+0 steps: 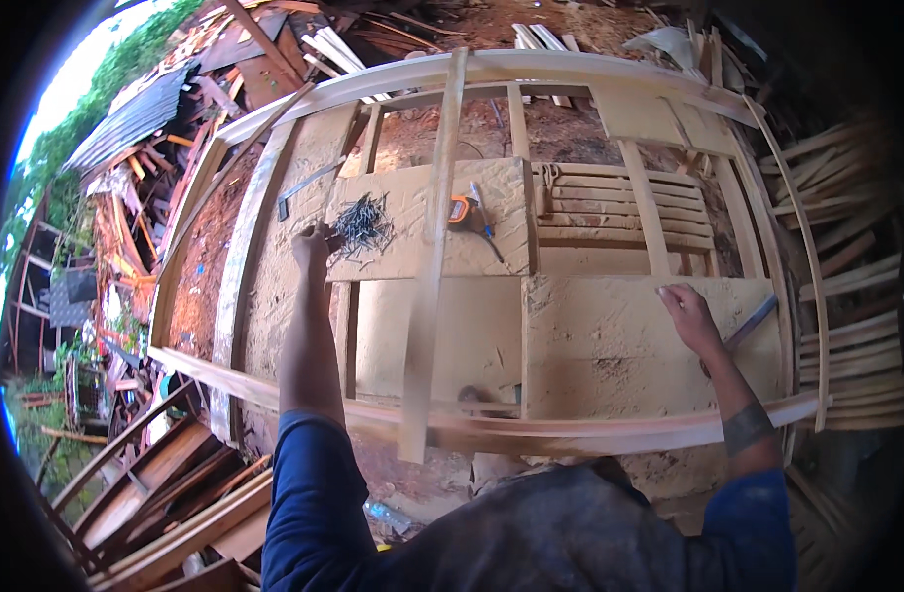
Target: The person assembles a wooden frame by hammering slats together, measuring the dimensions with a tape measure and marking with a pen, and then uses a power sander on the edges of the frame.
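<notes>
My left hand (316, 243) is at the left edge of a pile of dark nails (364, 223), its fingers curled together. Whatever they pinch is too small to make out. The nails lie on a sawdust-covered board (402, 259). Over the wide board (610, 340) at the right, my right hand (687, 310) is closed, fingertips pressed together; anything between them cannot be told. Right of the nails lie an orange and black tape measure (460, 209) and a slim dark-tipped tool (493, 243). A try square (309, 187) rests beyond my left hand.
A large wooden frame (610, 69) surrounds the boards. One long batten (442, 187) crosses it from far to near. Near my right forearm lies a long narrow blade-like tool (753, 322). Stacked sticks (856, 345) stand at the right, scrap wood (126, 227) at the left.
</notes>
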A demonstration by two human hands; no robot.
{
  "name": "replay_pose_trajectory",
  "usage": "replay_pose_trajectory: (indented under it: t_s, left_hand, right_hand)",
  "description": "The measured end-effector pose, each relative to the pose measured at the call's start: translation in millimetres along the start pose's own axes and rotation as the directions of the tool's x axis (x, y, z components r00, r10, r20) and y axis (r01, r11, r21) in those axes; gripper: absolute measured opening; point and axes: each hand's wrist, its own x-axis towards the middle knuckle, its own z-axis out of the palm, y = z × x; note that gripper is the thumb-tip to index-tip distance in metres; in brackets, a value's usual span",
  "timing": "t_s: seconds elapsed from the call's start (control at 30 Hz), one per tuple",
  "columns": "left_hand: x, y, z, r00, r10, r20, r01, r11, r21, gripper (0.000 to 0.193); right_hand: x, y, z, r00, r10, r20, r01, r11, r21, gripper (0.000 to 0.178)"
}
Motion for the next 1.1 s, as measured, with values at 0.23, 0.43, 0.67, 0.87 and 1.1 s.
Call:
replay_pose_trajectory:
  t_s: [0.23,0.43,0.67,0.87,1.1]
  left_hand:
    - [-82,67,23,0.998,-0.029,0.046,0.047,0.888,-0.458,0.023]
    - [-173,73,65,0.963,-0.222,0.153,0.269,0.797,-0.541,0.016]
    - [-339,28,207,0.842,-0.18,0.509,0.111,0.98,0.162,0.013]
    - [-433,-40,327,0.786,-0.103,0.61,-0.429,0.619,0.658,0.018]
    - [-466,39,270,0.731,-0.211,0.648,0.2,0.975,0.092,0.011]
  right_hand:
    - [-11,66,-83,0.986,-0.117,0.12,0.133,0.981,-0.138,0.034]
    - [-53,172,-146,0.955,-0.252,0.159,0.298,0.809,-0.507,0.017]
    - [-55,208,-160,0.943,-0.164,0.289,0.301,0.789,-0.536,0.041]
    - [-37,215,-170,0.901,-0.275,0.337,0.435,0.588,-0.682,0.035]
    - [-6,210,-185,0.751,-0.186,0.634,0.604,0.581,-0.545,0.028]
